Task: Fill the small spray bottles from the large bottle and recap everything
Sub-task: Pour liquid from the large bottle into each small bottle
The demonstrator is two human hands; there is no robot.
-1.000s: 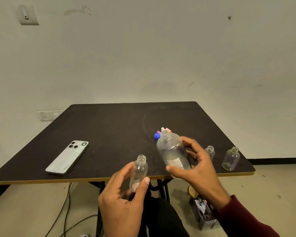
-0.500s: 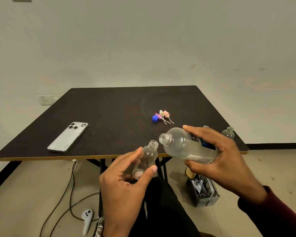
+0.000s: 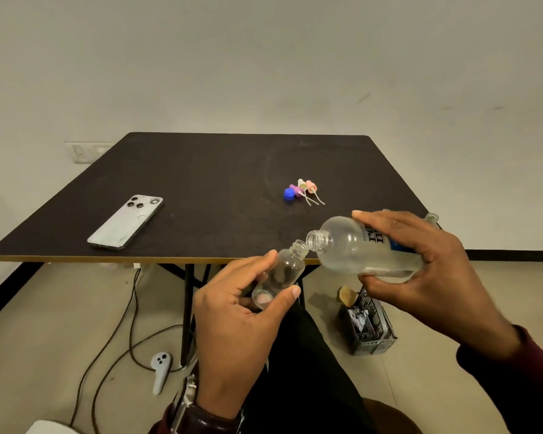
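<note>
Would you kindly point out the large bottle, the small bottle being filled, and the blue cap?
large bottle [image 3: 351, 245], head view, on its clear shoulder.
small bottle [image 3: 290, 267], head view, on its clear body.
blue cap [image 3: 289, 194], head view, on its top.

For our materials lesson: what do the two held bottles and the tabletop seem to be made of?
Small bottle: clear, glossy, probably plastic; fingers show through it.
Large bottle: clear, likely thin plastic, with threaded neck and printed label.
Tabletop: dark matte board, perhaps laminate; a pale edge band shows.
</note>
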